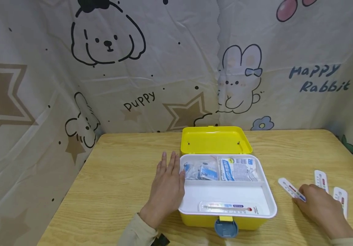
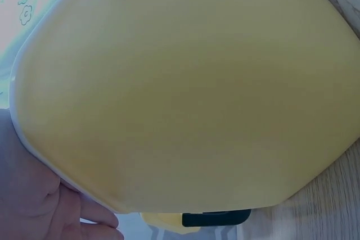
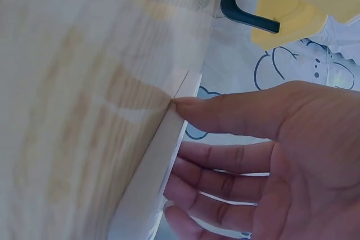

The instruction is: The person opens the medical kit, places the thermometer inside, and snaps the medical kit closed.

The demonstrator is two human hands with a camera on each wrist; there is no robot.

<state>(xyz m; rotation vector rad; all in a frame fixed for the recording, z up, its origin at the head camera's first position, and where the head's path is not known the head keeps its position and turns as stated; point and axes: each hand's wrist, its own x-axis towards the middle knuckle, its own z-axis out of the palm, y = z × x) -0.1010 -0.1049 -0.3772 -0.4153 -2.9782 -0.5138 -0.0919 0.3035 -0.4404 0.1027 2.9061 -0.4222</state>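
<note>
In the head view a yellow box [image 1: 222, 222] stands with its lid folded back; its white tray [image 1: 225, 192] holds a thermometer card [image 1: 229, 207] in the front compartment. My left hand [image 1: 166, 188] rests with extended fingers against the tray's left rim, and in the left wrist view the hand [image 2: 45, 200] touches the box's edge. To the right of the box, my right hand [image 1: 322, 208] pinches a thermometer card [image 1: 288, 187] low over the table. In the right wrist view the thumb of the right hand [image 3: 270, 150] lies at the card's edge [image 3: 152, 167].
Two more thermometer cards, one [image 1: 321, 180] behind and one [image 1: 341, 198] right of my right hand, lie on the wooden table [image 1: 118, 177]. Packaged supplies [image 1: 238, 169] fill the tray's rear compartments. The yellow lid [image 1: 216, 140] lies behind the box, before a patterned curtain.
</note>
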